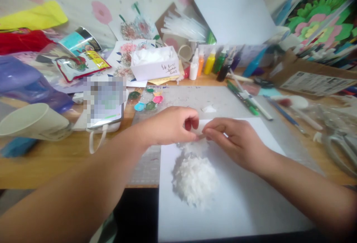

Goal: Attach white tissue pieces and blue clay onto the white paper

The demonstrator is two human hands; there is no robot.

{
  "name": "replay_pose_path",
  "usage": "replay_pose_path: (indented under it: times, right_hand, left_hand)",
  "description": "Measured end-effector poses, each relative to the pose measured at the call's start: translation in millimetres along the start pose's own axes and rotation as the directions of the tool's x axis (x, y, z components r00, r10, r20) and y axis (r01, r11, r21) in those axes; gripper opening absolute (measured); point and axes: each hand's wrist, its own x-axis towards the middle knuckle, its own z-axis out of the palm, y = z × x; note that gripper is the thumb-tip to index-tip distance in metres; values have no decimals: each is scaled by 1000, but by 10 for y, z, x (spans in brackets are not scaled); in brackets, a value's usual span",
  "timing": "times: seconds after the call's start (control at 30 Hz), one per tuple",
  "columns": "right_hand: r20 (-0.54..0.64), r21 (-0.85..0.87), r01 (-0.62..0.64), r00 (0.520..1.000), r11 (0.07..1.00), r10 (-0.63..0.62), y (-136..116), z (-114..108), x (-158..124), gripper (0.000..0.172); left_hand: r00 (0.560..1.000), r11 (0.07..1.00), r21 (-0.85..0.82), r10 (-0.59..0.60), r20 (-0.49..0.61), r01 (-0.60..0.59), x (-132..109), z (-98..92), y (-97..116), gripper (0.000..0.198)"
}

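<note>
My left hand (pixel 170 125) and my right hand (pixel 232 142) meet over a white sheet of paper (pixel 240 198). Both are closed in a pinch on the same small piece of white tissue (pixel 201 133) between their fingertips. Right below the hands a fluffy pile of torn white tissue bits (pixel 195 178) lies on the sheet. A single white scrap (pixel 209 109) rests on the grey cutting mat (pixel 192 99) just beyond the hands.
A white box of tissue (pixel 154 66), a row of small paint bottles (pixel 213 62) and a paint palette (pixel 146 99) stand behind the mat. Pens and brushes (pixel 251 103) lie right, scissors (pixel 334 142) far right. A paper cup (pixel 30 122) and a phone (pixel 104 101) sit left.
</note>
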Motion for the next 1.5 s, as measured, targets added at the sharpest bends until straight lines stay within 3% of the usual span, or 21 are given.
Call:
replay_pose_path:
  times: [0.1,0.2,0.37,0.47,0.6,0.73,0.9,1.5]
  right_hand:
    - [27,-46,41,999,998,-40,-33,39,21,22]
    - [40,-62,45,998,997,-42,-51,74,44,23]
    - [32,168,-145,989,975,141,26,46,83,18]
    - [-45,347,-213,969,913,243,72,-22,57,24]
    - [-197,453,-151,944,879,263,71,-83,-29,24]
    - [-101,394,-111,981,912,164,33,-71,-80,24]
    - [-12,356,-120,991,927,133,23,-61,-81,26]
    - [-91,331,-162,975,930,202,87,25,-57,22]
  left_hand:
    - [994,990,93,109,-11,-108,-9,36,16,32]
    - [990,984,108,139,7,-139,-6,65,0,34]
    - [995,995,59,83,54,-87,5,27,-50,26]
    - [995,994,74,79,61,-84,6,6,-56,21]
    - [994,990,107,89,61,-95,9,5,-49,17]
    - [994,991,92,88,59,-93,20,11,-55,17]
    - [993,990,87,101,63,-106,28,17,-79,13]
    - [997,998,51,21,72,-25,49,11,-65,10]
